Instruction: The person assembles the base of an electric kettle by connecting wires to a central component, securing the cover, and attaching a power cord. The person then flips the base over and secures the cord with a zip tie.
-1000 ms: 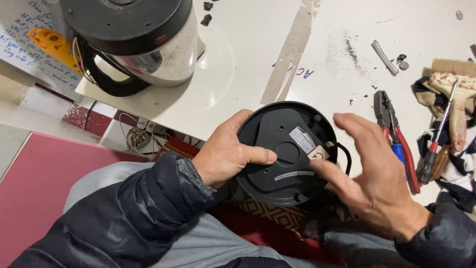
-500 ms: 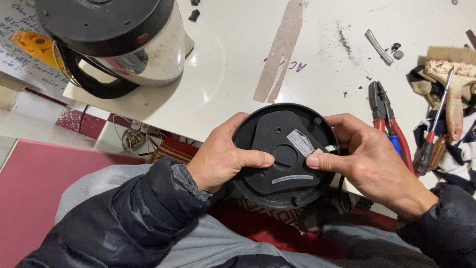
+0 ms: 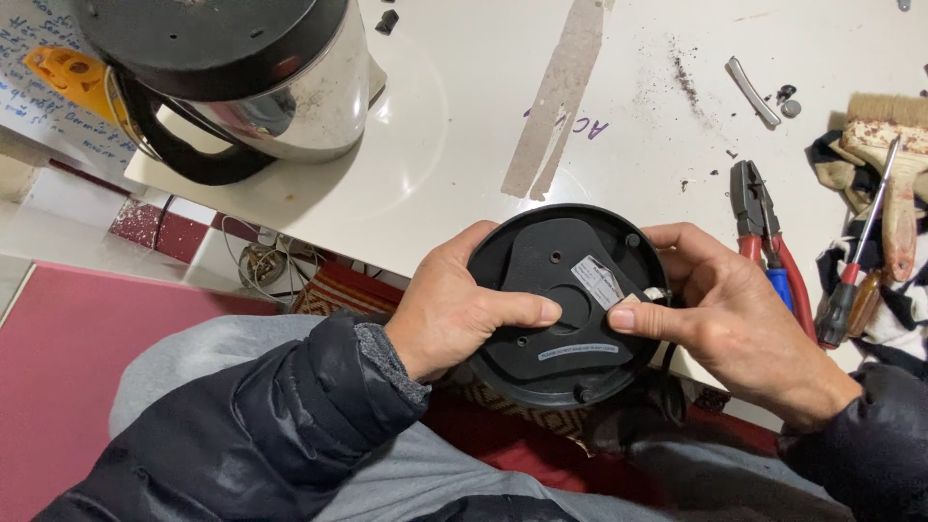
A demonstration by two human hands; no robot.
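Note:
A round black kettle base [image 3: 565,333] lies upside down over my lap at the white table's front edge. My left hand [image 3: 459,309] grips its left rim, thumb pressed across the underside. My right hand [image 3: 735,314] holds the right rim, its thumb resting on the white label [image 3: 597,280] near the centre. A small white connector [image 3: 655,291] shows at the rim by my right fingers. A steel kettle [image 3: 242,77] with a black handle stands on the table at the far left.
Red-handled pliers [image 3: 764,227], a red and black screwdriver [image 3: 855,266] and a paintbrush [image 3: 894,155] on a cloth lie at the right. A strip of tape [image 3: 561,92] sticks to the white table [image 3: 454,145]. Small loose parts [image 3: 764,92] lie far right.
My right hand came in from an open spread and closed on the base's right rim, its thumb now on the label. The left hand kept its grip.

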